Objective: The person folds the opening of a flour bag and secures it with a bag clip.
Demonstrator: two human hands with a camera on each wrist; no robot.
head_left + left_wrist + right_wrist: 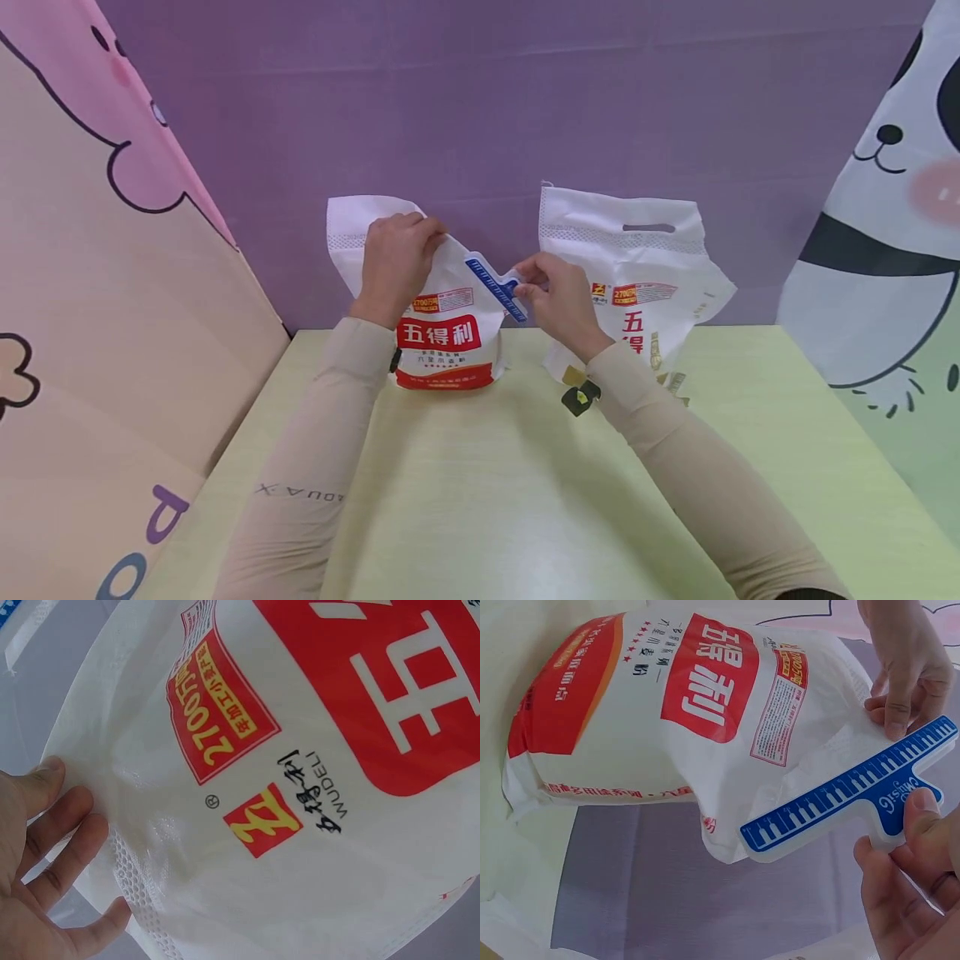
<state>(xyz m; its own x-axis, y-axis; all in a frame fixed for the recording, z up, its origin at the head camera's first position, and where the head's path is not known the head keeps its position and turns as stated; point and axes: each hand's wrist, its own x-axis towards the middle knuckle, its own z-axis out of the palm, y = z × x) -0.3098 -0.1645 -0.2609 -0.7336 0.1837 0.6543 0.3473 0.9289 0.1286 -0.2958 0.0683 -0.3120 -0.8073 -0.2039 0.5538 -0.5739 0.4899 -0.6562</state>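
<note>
Table (450, 492) bears another white bag (641, 262), partly behind the right hand (562, 298).

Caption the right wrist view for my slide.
Right hand holds a blue-and-white clip at the edge of a bag pinched by the left hand.

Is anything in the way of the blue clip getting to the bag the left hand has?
Nothing visible is. The right hand holds the blue clip right at the side of that white bag. The left hand grips the bag higher up, near the clip's upper end, not between them.
</note>
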